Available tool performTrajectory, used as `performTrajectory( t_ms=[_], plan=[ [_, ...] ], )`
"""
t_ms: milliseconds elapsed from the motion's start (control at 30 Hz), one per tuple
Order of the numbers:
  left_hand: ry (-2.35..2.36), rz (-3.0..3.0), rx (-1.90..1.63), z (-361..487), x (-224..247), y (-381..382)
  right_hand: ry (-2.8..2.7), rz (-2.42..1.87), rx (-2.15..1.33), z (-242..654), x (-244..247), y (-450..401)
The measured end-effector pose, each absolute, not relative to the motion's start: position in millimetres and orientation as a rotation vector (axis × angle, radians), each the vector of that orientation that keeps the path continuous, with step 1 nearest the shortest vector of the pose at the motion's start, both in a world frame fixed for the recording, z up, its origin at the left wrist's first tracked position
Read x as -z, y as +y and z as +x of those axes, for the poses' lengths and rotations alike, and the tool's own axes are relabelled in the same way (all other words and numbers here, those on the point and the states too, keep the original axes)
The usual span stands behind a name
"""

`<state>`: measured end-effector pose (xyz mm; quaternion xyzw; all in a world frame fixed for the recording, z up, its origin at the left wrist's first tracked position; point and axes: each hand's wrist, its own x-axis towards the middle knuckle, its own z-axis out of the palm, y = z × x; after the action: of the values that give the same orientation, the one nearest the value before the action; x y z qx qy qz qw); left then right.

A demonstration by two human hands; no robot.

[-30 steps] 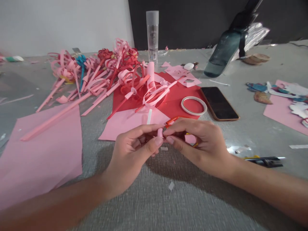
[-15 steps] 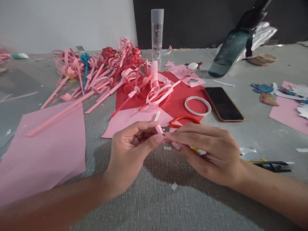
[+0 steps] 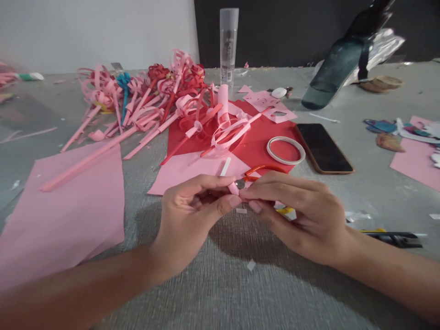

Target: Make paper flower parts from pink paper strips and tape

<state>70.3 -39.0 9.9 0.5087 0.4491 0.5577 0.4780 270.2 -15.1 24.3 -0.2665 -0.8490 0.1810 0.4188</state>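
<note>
A small roll of pink paper (image 3: pixel 233 188) is pinched between the thumb and fingers of my left hand (image 3: pixel 192 215). The fingertips of my right hand (image 3: pixel 302 215) are closed on the near end of the same roll. Just beyond my fingers lie orange-handled scissors (image 3: pixel 266 168), partly hidden by my right hand. A white strip (image 3: pixel 225 167) rests on a pink paper sheet (image 3: pixel 185 174) behind my left fingers. Farther back, red paper (image 3: pixel 254 146) carries a roll of white tape (image 3: pixel 286 151) and curled pink paper strips (image 3: pixel 228 137).
Pink and red paper-strip flowers (image 3: pixel 140 101) are heaped at the back left, above a large pink sheet (image 3: pixel 79 206). A clear bottle (image 3: pixel 228 50) stands at the back. To the right are a phone (image 3: pixel 325 149), a dark bottle (image 3: pixel 333 73) and a black cutter (image 3: pixel 395 239).
The pink paper roll has tilted slightly between my fingertips, and both hands stay close together on it. The whole view has shifted a little.
</note>
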Motion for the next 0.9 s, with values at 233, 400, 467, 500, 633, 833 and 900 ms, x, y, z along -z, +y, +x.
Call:
performTrajectory(
  t_ms=[233, 400, 467, 500, 633, 833, 900],
  plan=[
    [1.088, 1.270, -1.306, 71.6, -14.1, -43.0, -2.128, -0.650, -0.473, 270.1, -24.5, -15.9],
    [1.068, 1.266, -1.294, 72.4, -14.6, -42.6, -2.170, -0.692, -0.366, 270.5, -25.9, -18.0],
    [1.071, 1.259, -1.287, 72.3, -14.4, -42.7, -2.181, -0.704, -0.328, 270.7, -26.1, -18.3],
    [1.072, 1.256, -1.283, 72.1, -14.1, -42.8, -2.188, -0.705, -0.316, 270.9, -26.1, -18.5],
    [1.096, 1.252, -1.280, 71.8, -12.8, -43.7, -2.206, -0.708, -0.307, 271.4, -25.0, -19.1],
    [1.064, 1.300, -1.294, 72.3, -10.8, -41.3, -2.195, -0.742, -0.313, 270.4, -23.8, -18.7],
    [1.034, 1.356, -1.294, 72.1, -9.9, -40.7, -2.179, -0.743, -0.327, 270.1, -23.4, -18.2]
  ],
)
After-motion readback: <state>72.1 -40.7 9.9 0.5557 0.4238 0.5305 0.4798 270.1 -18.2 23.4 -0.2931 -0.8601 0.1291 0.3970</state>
